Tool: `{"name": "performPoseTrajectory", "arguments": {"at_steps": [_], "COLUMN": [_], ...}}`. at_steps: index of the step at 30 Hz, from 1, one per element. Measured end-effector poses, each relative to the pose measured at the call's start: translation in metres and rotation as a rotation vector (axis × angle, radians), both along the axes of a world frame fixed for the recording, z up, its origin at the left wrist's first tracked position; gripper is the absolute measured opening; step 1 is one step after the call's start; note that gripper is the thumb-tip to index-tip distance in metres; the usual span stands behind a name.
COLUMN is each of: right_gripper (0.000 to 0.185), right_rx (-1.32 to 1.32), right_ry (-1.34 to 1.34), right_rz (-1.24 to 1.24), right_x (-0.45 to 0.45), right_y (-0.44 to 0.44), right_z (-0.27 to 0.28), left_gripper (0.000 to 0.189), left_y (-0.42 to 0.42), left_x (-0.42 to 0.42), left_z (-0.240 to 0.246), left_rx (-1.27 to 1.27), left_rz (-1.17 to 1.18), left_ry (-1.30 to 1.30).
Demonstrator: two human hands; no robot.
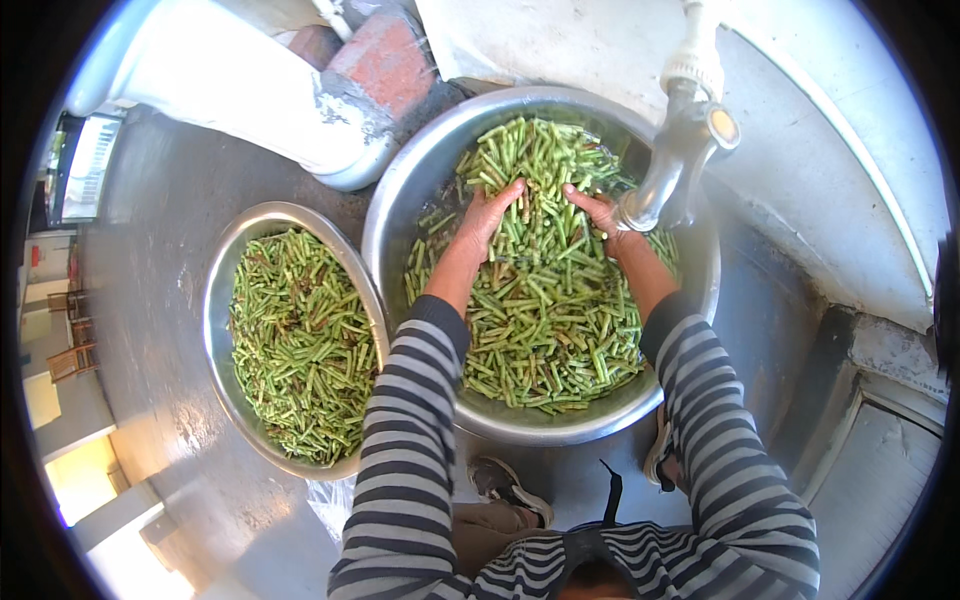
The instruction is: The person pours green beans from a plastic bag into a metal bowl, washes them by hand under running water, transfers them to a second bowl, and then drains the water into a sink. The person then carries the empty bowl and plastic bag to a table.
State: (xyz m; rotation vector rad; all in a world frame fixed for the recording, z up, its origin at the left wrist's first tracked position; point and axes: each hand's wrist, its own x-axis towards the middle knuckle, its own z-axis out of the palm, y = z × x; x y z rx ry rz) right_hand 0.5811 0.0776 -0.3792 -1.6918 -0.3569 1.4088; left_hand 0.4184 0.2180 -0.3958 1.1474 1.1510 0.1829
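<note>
Cut green bean pieces (540,322) float in water in a large round metal basin (525,431). My left hand (487,214) and my right hand (600,214) are sunk among the pieces in the basin's far half, palms facing each other. A heap of pieces is cupped between them, the thumbs on top and the other fingers mostly hidden beneath. A metal tap (652,187) hangs over the basin's right side, just above my right hand. To the left stands a smaller metal basin (214,337), filled with more cut green pieces (300,345).
A white ceramic pedestal (225,82) and a red brick (386,64) lie beyond the basins at the left. A white wall (810,150) rises behind the tap. Below the small basin is a clear plastic bag (330,506). Wooden chairs (73,362) stand far left.
</note>
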Motion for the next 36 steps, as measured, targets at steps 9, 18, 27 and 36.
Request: {"name": "performPoseTrajectory", "arguments": {"at_steps": [9, 18, 27, 36], "right_gripper": [0.097, 0.121, 0.107, 0.119], "right_rx": [0.292, -0.291, 0.096, -0.275], "right_ry": [-0.312, 0.127, -0.245, 0.14], "right_rz": [0.4, -0.063, 0.476, -0.103], "right_x": [0.04, -0.017, -0.01, -0.031], "right_y": [-0.079, -0.072, -0.084, -0.125], "right_z": [0.051, -0.007, 0.076, -0.011], "left_gripper": [0.097, 0.108, 0.101, 0.136], "left_y": [-0.013, -0.057, -0.057, -0.098], "left_x": [-0.09, -0.079, -0.071, -0.131], "left_z": [0.07, -0.003, 0.091, 0.011], "left_rx": [0.146, -0.322, -0.039, -0.508], "left_rz": [-0.339, 0.085, -0.484, 0.042], "left_ry": [-0.15, 0.156, -0.146, 0.173]}}
